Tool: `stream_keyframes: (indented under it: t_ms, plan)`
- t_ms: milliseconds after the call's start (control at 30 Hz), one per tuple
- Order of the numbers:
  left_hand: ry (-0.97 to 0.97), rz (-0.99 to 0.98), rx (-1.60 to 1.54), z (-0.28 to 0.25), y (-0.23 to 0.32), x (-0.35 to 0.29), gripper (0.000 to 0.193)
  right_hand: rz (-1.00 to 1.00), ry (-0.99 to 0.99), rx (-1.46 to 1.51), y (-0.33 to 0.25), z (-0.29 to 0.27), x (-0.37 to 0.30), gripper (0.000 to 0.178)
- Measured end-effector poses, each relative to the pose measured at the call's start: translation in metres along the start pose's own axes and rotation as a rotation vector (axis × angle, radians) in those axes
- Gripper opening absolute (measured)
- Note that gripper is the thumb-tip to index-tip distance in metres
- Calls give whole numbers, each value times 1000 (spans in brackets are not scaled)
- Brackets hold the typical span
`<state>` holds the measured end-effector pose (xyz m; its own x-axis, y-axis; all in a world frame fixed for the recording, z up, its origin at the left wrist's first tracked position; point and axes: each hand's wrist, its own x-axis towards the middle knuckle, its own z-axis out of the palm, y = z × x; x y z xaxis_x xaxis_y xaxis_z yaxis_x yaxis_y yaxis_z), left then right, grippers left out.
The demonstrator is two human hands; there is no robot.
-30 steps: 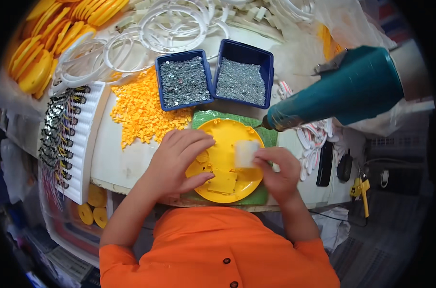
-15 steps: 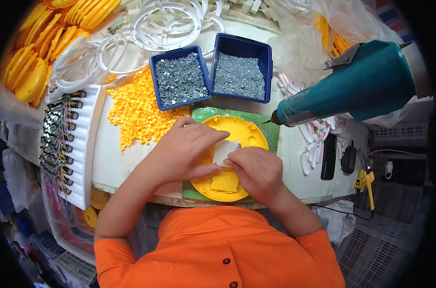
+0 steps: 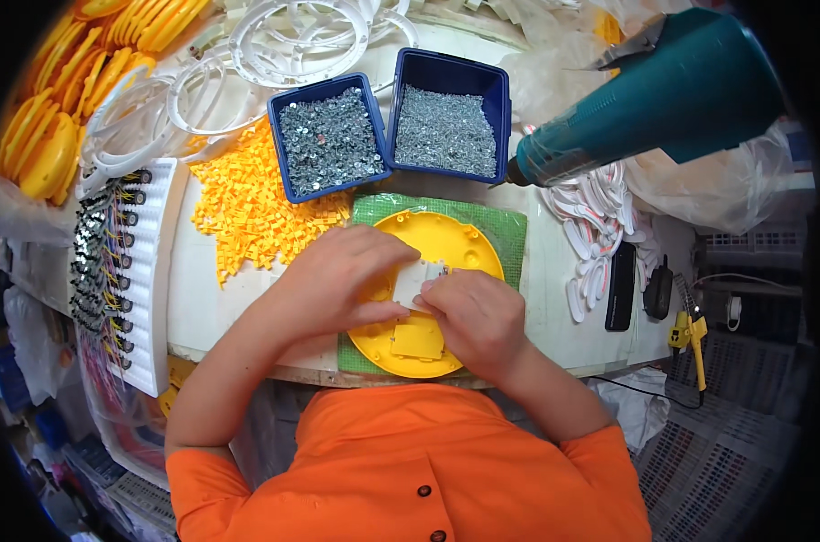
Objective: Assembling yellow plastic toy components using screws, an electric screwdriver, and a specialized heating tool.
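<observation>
A round yellow plastic housing [image 3: 468, 251] lies open side up on a green mat [image 3: 515, 237]. Over its middle is a small white box-like piece [image 3: 411, 288] with metal contacts at its upper end. My left hand [image 3: 337, 278] spans this piece from the left, index finger at its top edge and thumb at its bottom edge. On the right side, my right hand [image 3: 479, 318] is closed in a pinch, thumb and index on the piece's right edge. Its curled fingertips are partly hidden. A square raised yellow section [image 3: 418, 338] shows in the housing below my hands.
Two blue bins [image 3: 285, 172] [image 3: 503, 90] hold small metal screws. Yellow clips [image 3: 247, 203] are heaped left, beside a white foam tray [image 3: 157, 298] of wired parts. A teal power screwdriver [image 3: 627, 104] hangs at upper right. White strips [image 3: 590, 244] and a black phone [image 3: 620, 287] lie right.
The hanging screwdriver has shifted upward, away from the housing. Both hands stay at the white piece with almost the same grip. The whole view has shifted slightly.
</observation>
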<state>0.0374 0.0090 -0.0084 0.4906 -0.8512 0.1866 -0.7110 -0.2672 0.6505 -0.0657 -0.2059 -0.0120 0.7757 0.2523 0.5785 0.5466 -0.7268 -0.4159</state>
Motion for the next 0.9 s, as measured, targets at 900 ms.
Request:
stream_keyframes:
  t_ms: [900]
  plan:
    - [-7,-12,103,-32,9,43,30,79,-235,70,62,-46,23,30]
